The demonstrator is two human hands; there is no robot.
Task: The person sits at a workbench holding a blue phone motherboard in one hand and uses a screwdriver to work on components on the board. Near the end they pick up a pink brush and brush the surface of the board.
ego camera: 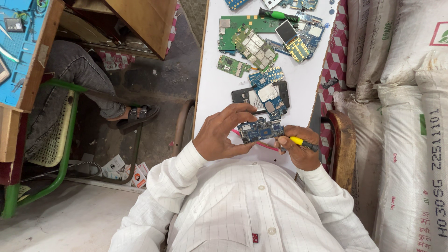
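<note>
My left hand grips a small blue circuit board by its left edge, fingers curled over the top. My right hand is closed around a screwdriver with a yellow and black handle, its tip at the board's right end. Both hands hover over the near edge of a white table, just above my white shirt. A thin pink strip shows under the board.
Several green and blue circuit boards and a black phone frame lie farther up the table, with a green-handled screwdriver. White sacks stack on the right. Another person's leg and sandal rest by a green chair at left.
</note>
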